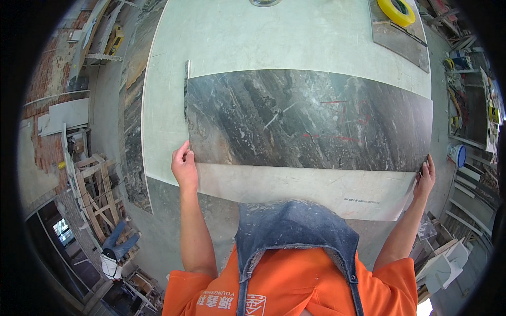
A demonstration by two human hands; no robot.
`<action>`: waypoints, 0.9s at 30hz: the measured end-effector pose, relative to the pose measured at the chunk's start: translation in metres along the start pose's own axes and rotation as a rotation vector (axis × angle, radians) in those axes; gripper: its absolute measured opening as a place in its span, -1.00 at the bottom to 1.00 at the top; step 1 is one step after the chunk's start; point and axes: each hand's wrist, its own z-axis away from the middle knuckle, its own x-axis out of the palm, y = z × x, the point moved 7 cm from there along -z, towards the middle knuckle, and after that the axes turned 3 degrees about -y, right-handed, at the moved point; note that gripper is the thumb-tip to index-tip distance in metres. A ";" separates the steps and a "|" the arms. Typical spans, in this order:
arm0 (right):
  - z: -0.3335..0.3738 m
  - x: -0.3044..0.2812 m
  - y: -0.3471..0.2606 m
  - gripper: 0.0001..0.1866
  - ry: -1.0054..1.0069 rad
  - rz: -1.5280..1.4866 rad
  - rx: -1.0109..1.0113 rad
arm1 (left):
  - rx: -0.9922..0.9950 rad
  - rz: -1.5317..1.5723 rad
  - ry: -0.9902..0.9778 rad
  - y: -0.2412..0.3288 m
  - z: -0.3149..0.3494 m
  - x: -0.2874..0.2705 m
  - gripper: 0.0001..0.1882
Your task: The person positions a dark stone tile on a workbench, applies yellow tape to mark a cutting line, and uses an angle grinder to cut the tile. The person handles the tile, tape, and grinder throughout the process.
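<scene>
A dark grey, marble-patterned slab with pale veins and red marks lies across the light worktable in front of me. My left hand is closed at its near left corner, thumb and fingers bent around the edge. At the near right corner my right hand grips the slab's edge, its fingers partly hidden. A narrow dark strip stands along the slab's left edge and extends past its far corner. Between the slab and my apron lies a pale sheet with small print near its right end.
At the far right, a yellow tape roll rests on a grey-brown slab. A long dark slab runs along the table's left side. Beyond are a wooden frame, a person in jeans and a blue-lidded bucket.
</scene>
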 end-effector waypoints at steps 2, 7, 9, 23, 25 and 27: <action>0.001 0.001 -0.001 -0.57 -0.001 -0.001 0.000 | 0.004 0.011 0.000 -0.003 -0.001 0.000 -0.62; 0.004 0.005 -0.005 -0.57 0.000 -0.020 -0.002 | 0.005 0.020 0.002 -0.002 0.000 0.000 -0.62; 0.005 0.008 -0.006 -0.57 0.006 -0.035 0.001 | 0.005 0.019 0.008 -0.002 0.000 0.000 -0.62; 0.003 0.006 -0.005 -0.58 0.029 -0.006 0.010 | -0.026 0.053 0.030 0.001 0.003 0.003 -0.63; 0.001 0.004 -0.004 -0.58 0.015 -0.005 0.005 | -0.026 0.061 0.030 0.000 0.003 0.002 -0.63; -0.004 -0.002 0.004 -0.59 -0.011 -0.012 -0.005 | -0.012 0.061 0.030 -0.002 0.002 0.001 -0.63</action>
